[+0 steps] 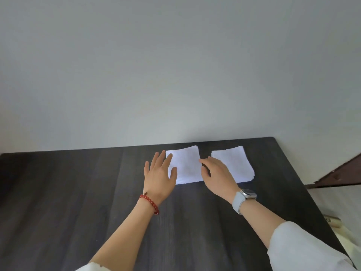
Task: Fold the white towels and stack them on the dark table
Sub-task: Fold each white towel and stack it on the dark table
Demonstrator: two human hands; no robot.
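A folded white towel (186,165) lies flat near the far edge of the dark table (78,192). My left hand (159,174), fingers spread, rests at the towel's left edge and holds nothing. My right hand (216,177) is at the towel's right edge with the fingers curled toward the cloth; whether it pinches the edge is hidden. To the right sits a stack of folded white towels (233,163), several layers thick, partly covered by my right hand.
A pale wall rises right behind the table's far edge. The table's right edge runs diagonally past my right sleeve. Beyond it stand a brown wooden piece (340,176) and a light cylindrical object (333,221) on the floor.
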